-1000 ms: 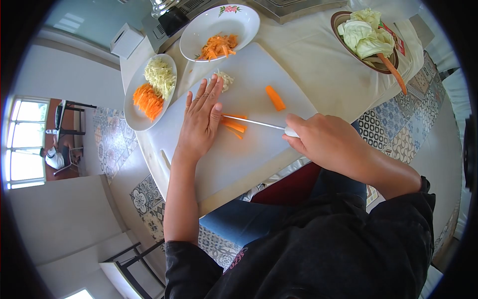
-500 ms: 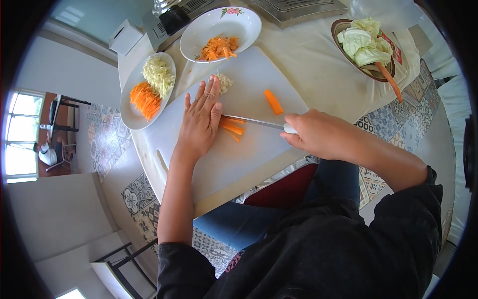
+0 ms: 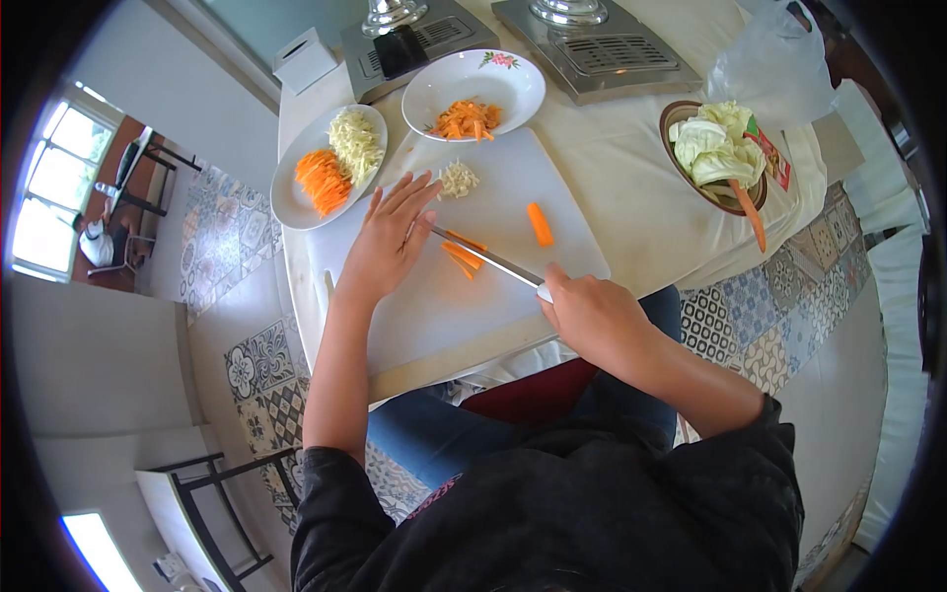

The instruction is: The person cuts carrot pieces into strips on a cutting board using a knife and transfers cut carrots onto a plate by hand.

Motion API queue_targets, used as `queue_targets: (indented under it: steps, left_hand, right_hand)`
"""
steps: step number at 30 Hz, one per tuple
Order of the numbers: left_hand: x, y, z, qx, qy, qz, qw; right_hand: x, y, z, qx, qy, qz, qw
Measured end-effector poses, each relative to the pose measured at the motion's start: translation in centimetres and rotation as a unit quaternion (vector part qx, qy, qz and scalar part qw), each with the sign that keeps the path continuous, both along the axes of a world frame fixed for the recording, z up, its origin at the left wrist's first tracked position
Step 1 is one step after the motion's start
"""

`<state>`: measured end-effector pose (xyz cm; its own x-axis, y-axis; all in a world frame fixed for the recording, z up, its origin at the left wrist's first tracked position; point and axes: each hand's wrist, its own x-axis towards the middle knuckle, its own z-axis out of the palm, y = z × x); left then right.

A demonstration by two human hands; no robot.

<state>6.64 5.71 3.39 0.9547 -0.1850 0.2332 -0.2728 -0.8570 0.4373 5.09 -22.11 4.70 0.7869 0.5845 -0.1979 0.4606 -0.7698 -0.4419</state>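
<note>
Fingers spread on left hand (image 3: 380, 252), beside the knife tip; right hand (image 3: 595, 314) curled round the knife's (image 3: 500, 265) handle. Carrot strips (image 3: 464, 255) lie cut by the blade on the board (image 3: 424, 321); thicker carrot piece (image 3: 540, 225) not yet sliced. Shredded carrot (image 3: 324, 183) and shredded cabbage (image 3: 356, 146) already heaped on the plate (image 3: 285, 210).

A cutting board (image 3: 503, 202), steel grated stands (image 3: 617, 57) and cloth-covered table (image 3: 631, 178) suggest a catering room.

Shiny metal blade (image 3: 488, 259); smooth matt plastic board (image 3: 503, 187) — glossy white bowl (image 3: 434, 94).
</note>
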Motion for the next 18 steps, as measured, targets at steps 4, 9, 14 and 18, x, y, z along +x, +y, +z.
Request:
queue_targets:
  steps: [4, 9, 14, 18]
  left_hand:
    - [-2.8, -1.9, 2.3, -0.079, -0.077, 0.057, 0.992]
    - [-6.3, -5.6, -0.7, -0.061, -0.105, 0.101, 0.988]
    - [-6.8, -8.2, -3.3, -0.031, -0.121, 0.135, 0.983]
    - [-7.4, -8.6, -4.2, 0.008, -0.082, 0.162, 0.983]
  right_hand:
    - [1.9, -0.9, 0.2, 0.032, 0.065, 0.023, 0.997]
    - [2.1, -1.5, 1.4, 0.027, 0.175, 0.004, 0.984]
    - [1.1, -1.4, 0.9, 0.052, 0.187, -0.007, 0.981]
    - [-0.3, -1.1, -1.1, 0.092, 0.064, 0.017, 0.994]
